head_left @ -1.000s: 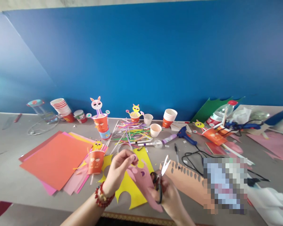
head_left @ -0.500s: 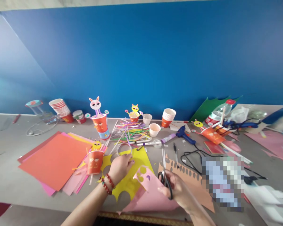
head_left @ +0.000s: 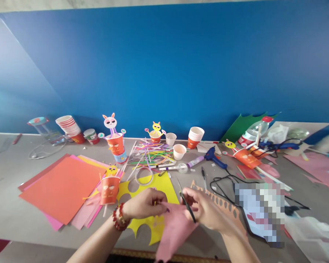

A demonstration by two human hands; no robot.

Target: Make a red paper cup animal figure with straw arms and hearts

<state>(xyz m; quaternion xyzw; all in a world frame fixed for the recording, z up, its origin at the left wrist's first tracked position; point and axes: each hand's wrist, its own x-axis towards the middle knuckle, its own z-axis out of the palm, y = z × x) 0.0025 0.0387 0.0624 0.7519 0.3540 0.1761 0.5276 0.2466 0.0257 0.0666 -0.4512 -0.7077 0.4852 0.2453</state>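
My left hand (head_left: 146,204), with a red bead bracelet at its wrist, pinches the upper edge of a sheet of pink paper (head_left: 175,228). The sheet hangs tilted between my hands above the table's front edge. In my right hand (head_left: 205,208) is a pair of scissors (head_left: 185,201) with dark handles, blades pointing up and left; the fingers of that hand also touch the paper's right side. Beneath my left hand lies a yellow sheet (head_left: 145,182) with round cut-outs. An orange sheet with scalloped holes (head_left: 222,201) is partly hidden by my right hand.
Orange paper sheets (head_left: 63,186) lie left, beside an orange cup figure (head_left: 110,190). Behind are drinking straws (head_left: 153,153), a roll of clear tape (head_left: 144,176), and stacked cups (head_left: 196,137). A blue glue gun (head_left: 215,157) and its black cord lie right, near a pixelated device (head_left: 260,213).
My left hand has moved right and down from the yellow sheet and taken hold of the pink paper. The paper is lifted and turned, and the scissors lean further left.
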